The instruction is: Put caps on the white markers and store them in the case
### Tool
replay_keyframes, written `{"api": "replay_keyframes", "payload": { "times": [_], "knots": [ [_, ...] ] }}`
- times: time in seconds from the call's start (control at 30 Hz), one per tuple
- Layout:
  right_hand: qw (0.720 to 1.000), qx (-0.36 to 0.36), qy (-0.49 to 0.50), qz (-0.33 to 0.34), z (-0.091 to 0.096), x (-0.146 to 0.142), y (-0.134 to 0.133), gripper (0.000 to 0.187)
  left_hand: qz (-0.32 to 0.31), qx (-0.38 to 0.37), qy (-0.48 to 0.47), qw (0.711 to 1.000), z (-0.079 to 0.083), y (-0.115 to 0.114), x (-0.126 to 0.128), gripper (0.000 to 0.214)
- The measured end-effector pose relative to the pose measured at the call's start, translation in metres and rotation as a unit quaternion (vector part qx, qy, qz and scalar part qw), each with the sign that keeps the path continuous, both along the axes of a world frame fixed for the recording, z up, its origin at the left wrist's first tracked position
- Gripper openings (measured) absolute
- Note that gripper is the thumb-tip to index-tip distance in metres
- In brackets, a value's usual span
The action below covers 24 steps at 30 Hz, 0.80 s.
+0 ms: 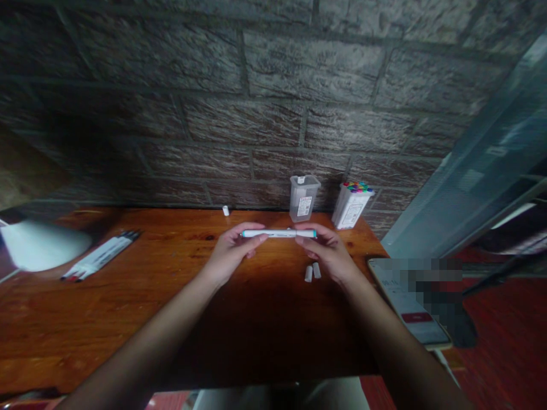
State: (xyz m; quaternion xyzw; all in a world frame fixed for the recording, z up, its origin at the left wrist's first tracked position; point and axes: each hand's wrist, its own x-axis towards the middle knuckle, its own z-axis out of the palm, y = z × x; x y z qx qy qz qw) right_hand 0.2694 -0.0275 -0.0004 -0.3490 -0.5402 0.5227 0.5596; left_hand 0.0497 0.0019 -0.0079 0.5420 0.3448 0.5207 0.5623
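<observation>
Both my hands hold one white marker pen (277, 233) level above the wooden table (128, 307). My left hand (231, 250) pinches its left end and my right hand (327, 253) grips its right end, which has a teal band. Two small white caps (312, 271) lie on the table just below my right hand. Another white cap (225, 210) lies farther back by the wall.
An empty clear pen box (303, 197) and a white box full of coloured markers (352, 204) stand against the brick wall. Several markers (100, 256) lie at the left beside a white object (38, 245). A phone (410, 302) rests at the table's right edge.
</observation>
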Motion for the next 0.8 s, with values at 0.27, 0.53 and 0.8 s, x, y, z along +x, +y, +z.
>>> {"api": "replay_keyframes", "payload": {
  "times": [0.27,0.53,0.8],
  "knots": [
    [0.999,-0.018,0.013,-0.023,0.001,0.002,0.002,0.028,-0.007,-0.039,-0.113,0.993,0.011,-0.002,0.003,0.020],
    [1.000,-0.023,0.016,-0.015,0.000,0.002,0.001,0.026,-0.017,-0.025,-0.132,0.991,0.010,-0.002,-0.002,0.022],
    [0.999,-0.032,0.018,-0.022,-0.001,0.002,0.002,0.027,-0.011,-0.009,-0.125,0.992,0.011,-0.003,-0.002,0.025]
  ]
}}
